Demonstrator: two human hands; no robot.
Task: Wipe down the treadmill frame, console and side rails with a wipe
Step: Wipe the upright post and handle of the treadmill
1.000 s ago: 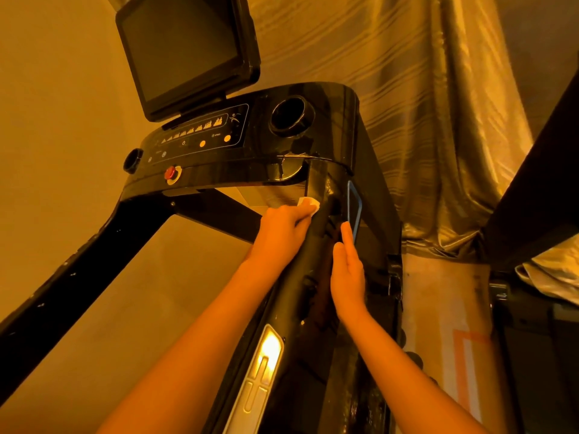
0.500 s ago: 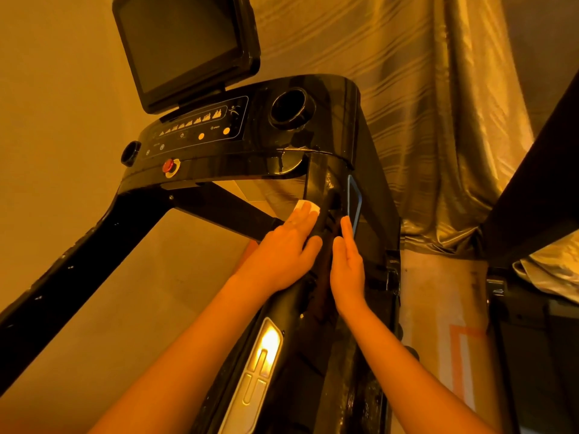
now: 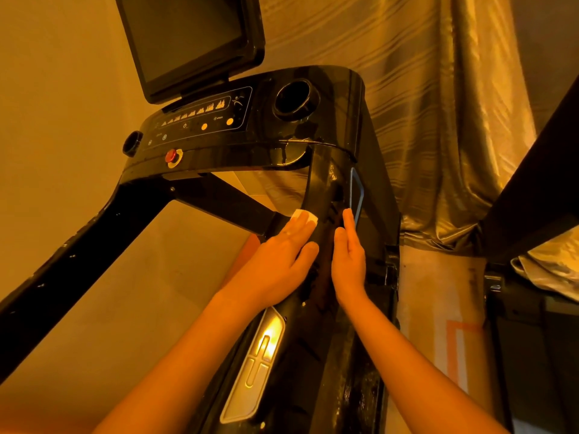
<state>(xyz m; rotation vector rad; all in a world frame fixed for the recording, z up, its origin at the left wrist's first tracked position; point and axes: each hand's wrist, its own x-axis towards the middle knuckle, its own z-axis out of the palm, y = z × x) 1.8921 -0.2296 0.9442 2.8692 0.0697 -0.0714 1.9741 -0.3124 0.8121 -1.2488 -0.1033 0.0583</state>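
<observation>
Pressing wipe (image 3: 303, 216) onto rail (image 3: 316, 195); left hand (image 3: 275, 261) flat

Dim, heavy amber light tints the whole view, and the black console (image 3: 332, 98) shows only faint sheen. Below the console a silver plate (image 3: 260, 349) throws bright glare; right of it the curtain (image 3: 438, 120) glints, and straight edges bow toward the frame borders

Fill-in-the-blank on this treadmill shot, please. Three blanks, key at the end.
1. The left hand presses a white ___ against the side rail.
2. The right hand lies on that rail with its fingers ___.
3. The round button on the console front edge is coloured ___.
Missing words: wipe; straight; red.
</observation>
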